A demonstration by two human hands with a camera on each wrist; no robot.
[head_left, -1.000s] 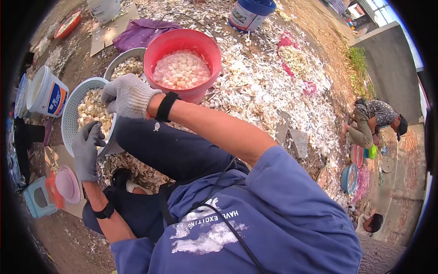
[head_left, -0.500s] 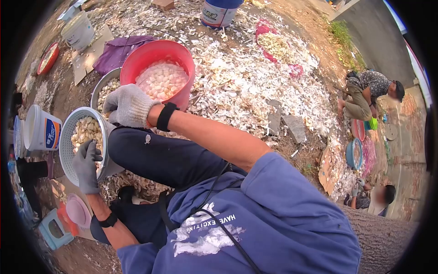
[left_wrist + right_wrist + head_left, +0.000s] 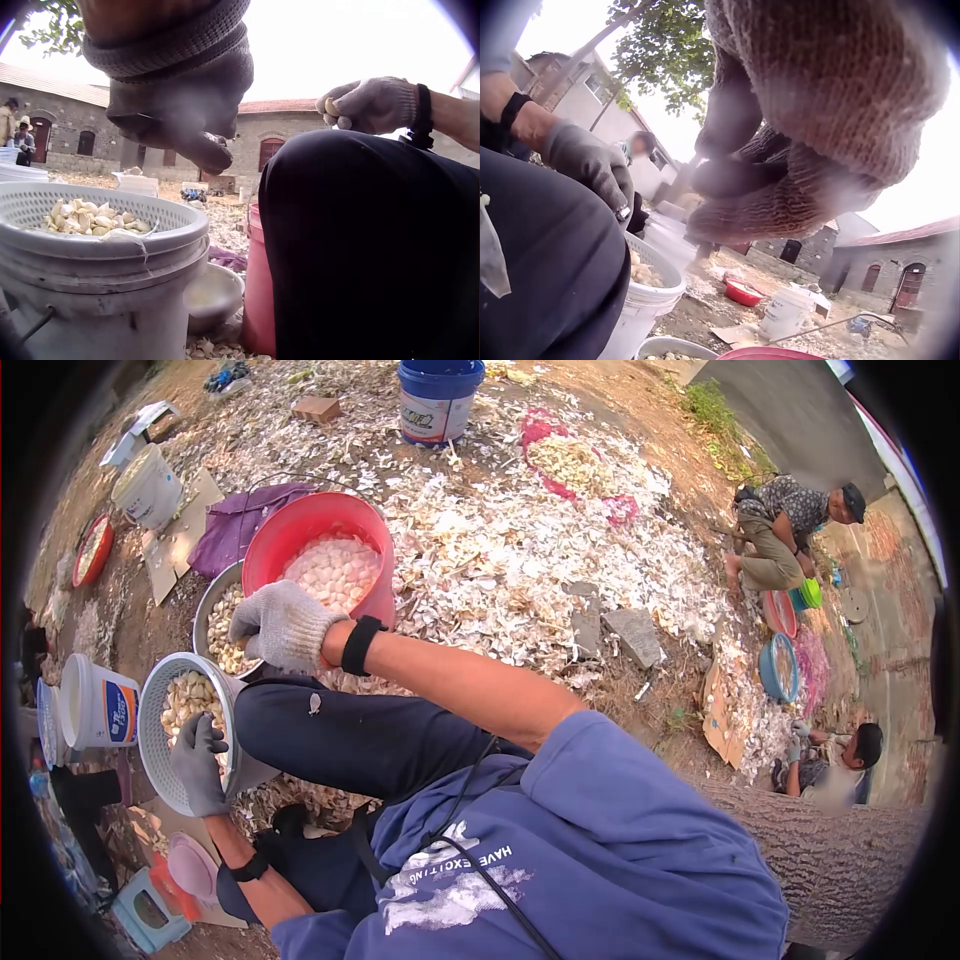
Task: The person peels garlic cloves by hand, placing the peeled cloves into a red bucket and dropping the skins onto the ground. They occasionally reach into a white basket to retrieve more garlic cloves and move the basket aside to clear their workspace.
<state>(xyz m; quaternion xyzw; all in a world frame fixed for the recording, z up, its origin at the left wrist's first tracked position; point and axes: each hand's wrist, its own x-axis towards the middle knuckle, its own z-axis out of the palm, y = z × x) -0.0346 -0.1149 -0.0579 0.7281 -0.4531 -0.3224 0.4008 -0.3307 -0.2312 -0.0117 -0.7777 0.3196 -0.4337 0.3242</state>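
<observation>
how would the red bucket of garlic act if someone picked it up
Probably heavy for its size: the red bucket holds many garlic cloves in what looks like water. That liquid would likely slosh if jerked. The round wall holds its shape, so it seems fairly stiff.

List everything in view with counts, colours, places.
Basket: one, pale grey, on a whitish bucket.
Bowl: one, grey, beyond basket.
Red bucket: one, red, beside bowl.
Blue bucket: one, blue, far back.
Garlic cloves: many, cream, in basket, bowl, red bucket.
Cloth: one, purple, by red bucket.
Husks: countless, whitish, on ground.
Stool: one, pale blue, left.
Trunk: one, brown, right.
People: at least two, mixed colours, right.
Other containers: several, mixed colours, around.
Left hand: one, grey glove, near basket.
Right hand: one, pale grey glove, pinching a clove.
</observation>
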